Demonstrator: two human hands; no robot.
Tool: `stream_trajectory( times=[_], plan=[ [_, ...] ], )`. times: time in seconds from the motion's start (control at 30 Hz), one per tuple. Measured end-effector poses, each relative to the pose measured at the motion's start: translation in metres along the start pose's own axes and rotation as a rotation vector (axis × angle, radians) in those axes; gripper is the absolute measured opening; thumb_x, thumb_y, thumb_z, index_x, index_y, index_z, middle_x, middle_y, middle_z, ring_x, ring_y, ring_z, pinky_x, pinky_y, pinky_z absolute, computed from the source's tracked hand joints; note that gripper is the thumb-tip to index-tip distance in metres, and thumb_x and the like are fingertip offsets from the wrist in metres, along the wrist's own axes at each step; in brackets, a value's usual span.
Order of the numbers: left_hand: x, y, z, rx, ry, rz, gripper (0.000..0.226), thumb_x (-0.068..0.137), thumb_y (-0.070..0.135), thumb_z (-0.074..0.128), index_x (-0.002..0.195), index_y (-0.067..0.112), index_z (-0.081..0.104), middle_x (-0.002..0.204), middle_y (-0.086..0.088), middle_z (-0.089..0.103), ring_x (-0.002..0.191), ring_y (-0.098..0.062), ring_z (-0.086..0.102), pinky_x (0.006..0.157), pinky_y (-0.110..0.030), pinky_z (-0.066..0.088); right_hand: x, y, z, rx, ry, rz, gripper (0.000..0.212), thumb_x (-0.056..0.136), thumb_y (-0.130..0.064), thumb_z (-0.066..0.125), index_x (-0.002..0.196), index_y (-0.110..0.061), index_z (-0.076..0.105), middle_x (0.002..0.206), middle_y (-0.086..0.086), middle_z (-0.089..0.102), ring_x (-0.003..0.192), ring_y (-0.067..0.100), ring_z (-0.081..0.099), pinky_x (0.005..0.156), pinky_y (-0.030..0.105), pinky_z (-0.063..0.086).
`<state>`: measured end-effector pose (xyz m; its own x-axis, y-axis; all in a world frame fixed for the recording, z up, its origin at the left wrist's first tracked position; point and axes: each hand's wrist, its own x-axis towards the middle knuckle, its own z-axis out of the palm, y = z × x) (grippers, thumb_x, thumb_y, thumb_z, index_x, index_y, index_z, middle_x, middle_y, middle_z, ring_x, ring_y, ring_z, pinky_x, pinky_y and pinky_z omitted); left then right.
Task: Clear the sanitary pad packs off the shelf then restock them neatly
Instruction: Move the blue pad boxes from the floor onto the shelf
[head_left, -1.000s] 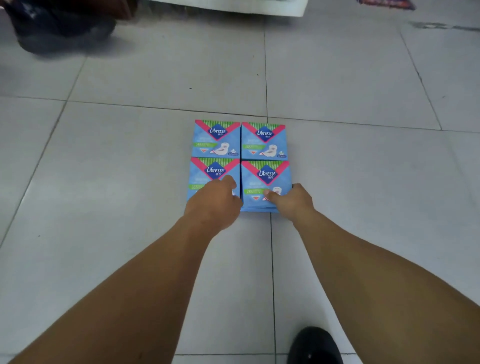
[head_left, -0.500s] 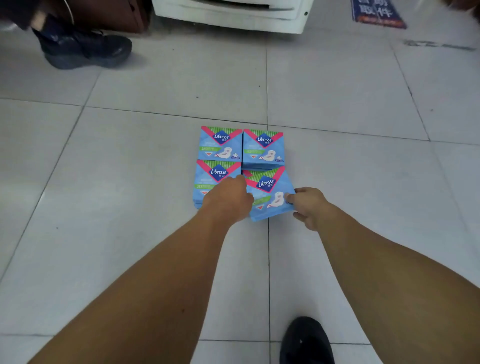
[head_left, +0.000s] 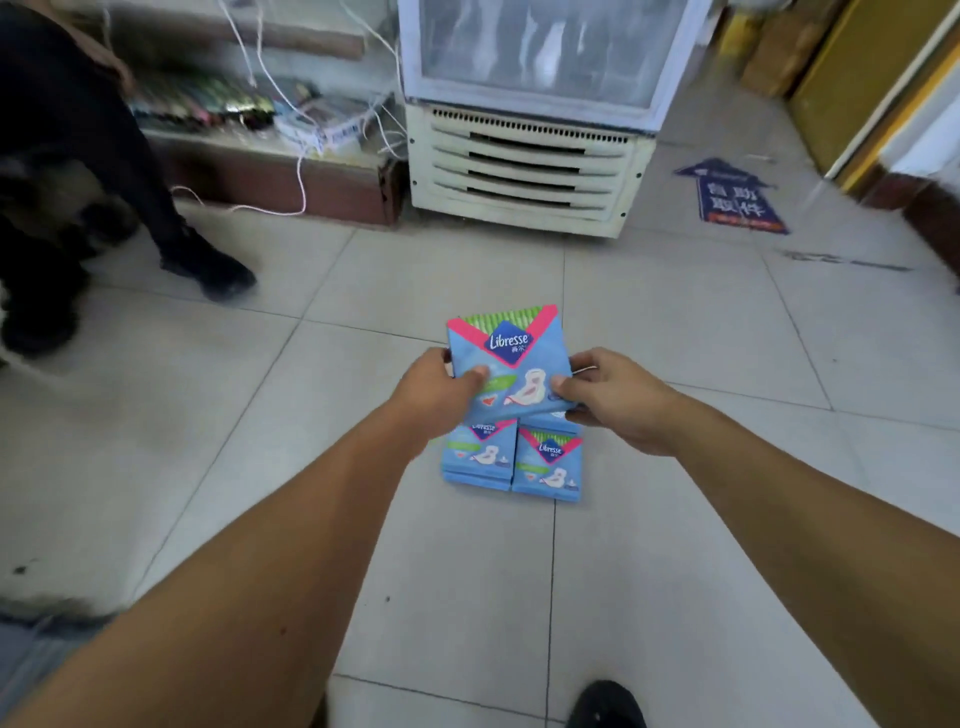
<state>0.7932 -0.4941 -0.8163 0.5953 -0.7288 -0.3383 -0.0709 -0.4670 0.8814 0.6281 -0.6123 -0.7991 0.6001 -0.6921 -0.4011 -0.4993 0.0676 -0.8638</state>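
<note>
Head view: my left hand (head_left: 435, 389) and right hand (head_left: 618, 397) pinch a Libresse pack (head_left: 511, 364) by its edges; loose grip could drop it onto the floor packs (head_left: 511, 460).

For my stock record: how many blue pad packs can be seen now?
3 clearly: one pack held up by both hands, two on the floor side by side below it. Each may top a stack; others may be hidden behind the held pack.
</note>
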Motion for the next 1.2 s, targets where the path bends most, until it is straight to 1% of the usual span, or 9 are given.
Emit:
stream_trajectory(
  times=[0.07,0.2,0.3,0.43,0.6,0.73,0.93,1.03,1.2],
  plan=[
    [-0.033,0.014,-0.034,-0.022,0.049,0.040,0.024,0.089,0.031,0.067,0.107,0.020,0.055,0.105,-0.009,0.070,0.094,-0.026,0.069,0.086,-0.046,0.056,-0.026,-0.029,0.012,-0.123,-0.028,-0.080,0.016,0.093,-0.022,0.063,0.102,-0.014,0.052,0.104,0.008,0.068,0.087,0.018,0.063,0.082,0.035,0.052],
    [-0.110,0.039,-0.101,-0.027,0.166,0.113,0.038,0.090,0.028,0.067,0.120,0.016,0.048,0.103,-0.009,0.070,0.084,-0.020,0.070,0.068,-0.034,0.057,-0.082,-0.090,0.048,-0.226,-0.031,-0.258,0.017,0.092,-0.028,0.064,0.101,-0.015,0.057,0.103,0.007,0.069,0.091,0.022,0.065,0.087,0.044,0.052],
    [-0.175,0.055,-0.153,0.020,0.315,0.168,0.039,0.091,0.029,0.066,0.123,0.015,0.049,0.105,-0.008,0.070,0.089,-0.022,0.069,0.076,-0.037,0.056,-0.122,-0.135,0.085,-0.263,-0.057,-0.405,0.021,0.092,-0.029,0.063,0.105,-0.013,0.058,0.104,0.003,0.068,0.091,0.021,0.064,0.086,0.044,0.052],
    [-0.274,0.062,-0.229,0.150,0.528,0.221,0.051,0.084,0.039,0.063,0.127,0.014,0.051,0.117,-0.002,0.066,0.102,-0.021,0.066,0.090,-0.045,0.053,-0.178,-0.194,0.149,-0.227,-0.189,-0.608,0.016,0.093,-0.021,0.061,0.107,-0.019,0.053,0.098,-0.011,0.063,0.084,0.009,0.062,0.076,0.031,0.050],
    [-0.387,0.053,-0.313,0.159,0.781,0.186,0.042,0.093,0.021,0.062,0.132,0.010,0.049,0.123,-0.001,0.062,0.106,-0.018,0.063,0.094,-0.040,0.051,-0.248,-0.256,0.244,-0.237,-0.339,-0.828,0.025,0.092,-0.022,0.064,0.113,-0.020,0.051,0.106,-0.003,0.064,0.092,0.012,0.063,0.075,0.031,0.051],
    [-0.457,0.029,-0.369,0.166,0.949,0.135,0.042,0.089,0.023,0.066,0.128,0.015,0.053,0.121,0.000,0.064,0.108,-0.019,0.063,0.096,-0.042,0.050,-0.295,-0.286,0.319,-0.279,-0.414,-0.940,0.030,0.092,-0.027,0.064,0.119,-0.020,0.053,0.105,-0.008,0.063,0.086,0.003,0.060,0.065,0.017,0.043],
    [-0.518,-0.030,-0.425,0.096,1.148,0.065,0.045,0.090,0.019,0.067,0.131,0.012,0.050,0.121,0.000,0.063,0.109,-0.016,0.061,0.097,-0.042,0.050,-0.345,-0.301,0.419,-0.337,-0.574,-1.007,0.032,0.093,-0.029,0.061,0.123,-0.022,0.051,0.116,-0.006,0.061,0.101,0.015,0.061,0.085,0.033,0.047],
    [-0.524,-0.055,-0.443,0.029,1.217,0.047,0.045,0.092,0.019,0.065,0.132,0.013,0.047,0.116,0.005,0.061,0.106,-0.013,0.060,0.097,-0.037,0.050,-0.361,-0.301,0.455,-0.372,-0.608,-1.046,0.039,0.095,-0.028,0.059,0.130,-0.021,0.045,0.116,-0.010,0.056,0.101,0.012,0.056,0.082,0.029,0.042],
    [-0.505,-0.076,-0.469,-0.034,1.324,0.027,0.048,0.091,0.018,0.065,0.134,0.016,0.044,0.121,0.003,0.063,0.107,-0.013,0.061,0.097,-0.038,0.051,-0.358,-0.311,0.494,-0.505,-0.560,-1.122,0.027,0.096,-0.026,0.054,0.121,-0.019,0.048,0.109,-0.004,0.060,0.092,0.017,0.057,0.069,0.030,0.040]
  ],
)
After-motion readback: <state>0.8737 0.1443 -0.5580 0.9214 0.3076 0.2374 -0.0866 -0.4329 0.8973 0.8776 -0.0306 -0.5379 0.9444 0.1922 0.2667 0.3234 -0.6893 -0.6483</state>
